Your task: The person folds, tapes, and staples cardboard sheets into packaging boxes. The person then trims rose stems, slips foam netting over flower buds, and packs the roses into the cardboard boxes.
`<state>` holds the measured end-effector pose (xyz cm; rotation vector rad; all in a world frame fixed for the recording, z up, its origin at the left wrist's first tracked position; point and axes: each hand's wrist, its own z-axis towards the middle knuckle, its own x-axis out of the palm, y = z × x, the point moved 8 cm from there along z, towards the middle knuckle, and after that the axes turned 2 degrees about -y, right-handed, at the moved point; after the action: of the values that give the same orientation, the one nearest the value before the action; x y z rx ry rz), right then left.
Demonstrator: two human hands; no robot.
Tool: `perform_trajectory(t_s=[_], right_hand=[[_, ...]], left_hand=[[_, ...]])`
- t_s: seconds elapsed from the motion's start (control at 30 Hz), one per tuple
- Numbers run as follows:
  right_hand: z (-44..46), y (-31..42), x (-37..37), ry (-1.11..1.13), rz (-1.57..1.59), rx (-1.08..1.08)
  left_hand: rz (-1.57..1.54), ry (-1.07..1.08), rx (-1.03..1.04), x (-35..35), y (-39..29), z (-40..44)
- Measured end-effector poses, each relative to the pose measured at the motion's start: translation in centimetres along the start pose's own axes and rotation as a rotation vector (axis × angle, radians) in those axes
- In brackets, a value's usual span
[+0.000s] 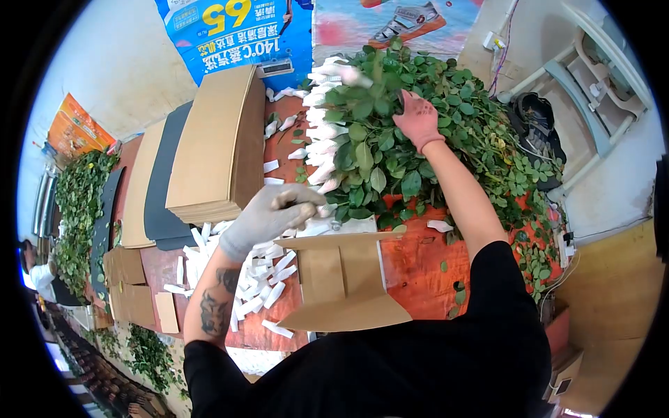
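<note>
My right hand, in a pink glove, is closed at the upper right over a heap of leafy cut roses. From it a motion-blurred rose reaches left, its head in a white sleeve and its leaves smeared. A dark bit shows at the fingertips, too unclear to name. My left hand, in a greyish-white glove, hovers above the table with fingers curled toward the thumb. Near its fingertips is a small pale tip; whether it is held is unclear. Below lies an open cardboard wrapper with folded sides.
White paper sleeves lie scattered beside the wrapper. A tall stack of cardboard sheets stands left, near dark sheets. White-sleeved rose heads line the heap's left edge. A chair frame and shoes are at right.
</note>
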<state>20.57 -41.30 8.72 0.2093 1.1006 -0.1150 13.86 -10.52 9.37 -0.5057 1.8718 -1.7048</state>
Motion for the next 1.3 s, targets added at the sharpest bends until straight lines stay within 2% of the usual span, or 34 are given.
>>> perform_trajectory(t_s=[0.07, 0.1, 0.17, 0.2, 0.27, 0.33, 0.43, 0.53, 0.57, 0.67, 0.77, 0.8, 0.87, 0.9, 0.97, 1.0, 1.1, 1.17, 1.23, 1.3], right_hand=[[0.6, -1.0, 1.7, 0.008, 0.072, -0.028], [0.1, -0.3, 1.6, 0.027, 0.066, -0.079], [-1.5, 1.4, 1.7, 0.103, 0.027, -0.173], [-3.0, 2.0, 2.1, -0.003, -0.056, -0.253], [-4.6, 1.6, 4.8, -0.012, 0.203, -0.346], [-6.3, 1.6, 7.2, 0.025, 0.368, -0.400], [-8.1, 2.2, 9.0, 0.108, 0.447, -0.442], [-9.3, 3.3, 8.3, 0.161, 0.761, -0.439], [-9.1, 5.2, 4.8, 0.151, 0.379, -0.502], [-5.0, 5.8, 1.7, 0.084, 0.260, -0.422], [1.3, 5.0, -1.3, -0.203, 0.013, -0.467], [1.5, 5.3, -1.5, -0.207, 0.014, -0.471], [2.9, 5.0, 0.0, -0.023, -0.162, -0.340], [3.5, 5.7, -0.3, -0.031, -0.159, -0.348], [3.9, 5.8, 2.3, 0.354, -0.223, -0.264], [4.1, 6.2, 2.2, 0.357, -0.223, -0.269], [4.2, 6.3, 2.7, 0.432, -0.265, -0.287], [5.4, 5.4, 2.1, 0.388, -0.063, -0.230], [6.6, 4.5, 0.7, 0.270, 0.100, -0.195], [7.5, 2.9, -1.6, 0.106, 0.201, -0.121]], left_hand=[[0.022, 0.099, -0.073, 1.8, 0.0, 2.1], [0.028, 0.100, -0.074, 2.1, 0.8, 3.0], [0.070, 0.236, -0.015, 3.8, 2.3, 4.6], [0.074, 0.244, -0.012, 4.2, 2.0, 4.9], [0.224, 0.191, 0.106, 4.7, 1.1, 5.1], [0.222, 0.182, 0.118, 4.6, 1.4, 5.1], [0.115, 0.153, -0.064, 3.5, 3.2, 4.8], [0.068, 0.140, -0.073, 2.9, 4.0, 4.2], [0.106, 0.146, -0.012, 2.7, 4.7, 4.1], [0.117, 0.118, -0.020, 1.9, 5.0, 3.0], [0.063, 0.107, -0.011, 1.8, 5.0, 2.9], [0.021, 0.097, -0.025, 1.8, 4.9, 2.9], [0.058, 0.090, -0.045, 1.9, 4.2, 2.7], [0.090, 0.085, -0.068, 1.7, 4.1, 2.5], [0.084, 0.077, -0.028, 0.9, 4.3, 2.1], [0.075, 0.081, 0.012, 0.7, 4.4, 1.9], [-0.019, 0.050, -0.062, 0.1, 5.1, 1.5], [-0.035, 0.036, -0.081, -0.4, 5.2, 1.3], [0.090, 0.030, -0.024, -0.6, 4.5, 1.0], [0.069, 0.043, -0.006, -0.7, 3.8, 0.7]])
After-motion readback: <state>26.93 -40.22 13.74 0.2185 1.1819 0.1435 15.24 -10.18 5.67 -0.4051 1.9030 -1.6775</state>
